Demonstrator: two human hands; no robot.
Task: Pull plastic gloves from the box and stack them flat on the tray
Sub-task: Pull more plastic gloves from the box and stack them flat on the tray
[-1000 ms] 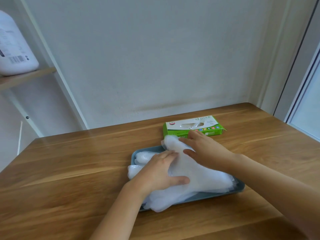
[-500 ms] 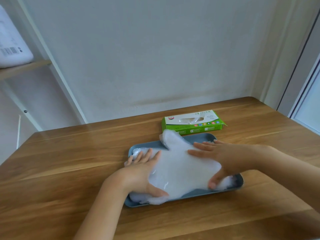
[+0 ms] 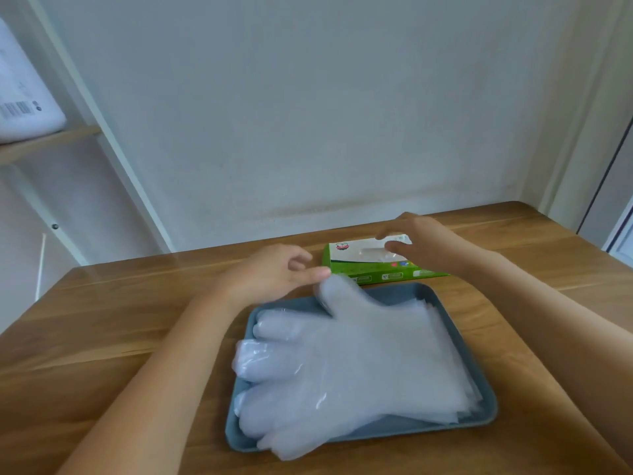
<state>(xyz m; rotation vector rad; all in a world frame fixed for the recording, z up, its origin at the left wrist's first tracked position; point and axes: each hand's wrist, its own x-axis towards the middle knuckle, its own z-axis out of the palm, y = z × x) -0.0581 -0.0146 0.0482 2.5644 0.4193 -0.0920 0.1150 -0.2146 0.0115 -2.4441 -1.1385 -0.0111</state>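
White jug (image 3: 24, 97) on shelf (image 3: 48, 140), far left. Left hand (image 3: 270, 272) over desk (image 3: 102, 337), grip loosely curled, holding nothing, thumb tip just beside top glove's thumb. Blue tray (image 3: 397, 291) holds flat stack of clear plastic gloves (image 3: 359, 365), fingers overhanging left rim. Green box (image 3: 387, 276) just behind tray. Right hand (image 3: 421, 245) above box, grip slightly spread, empty.

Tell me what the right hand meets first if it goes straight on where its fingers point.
Probably the box: the right hand is over its top, pointing left and down at it. The gap between them is unclear.
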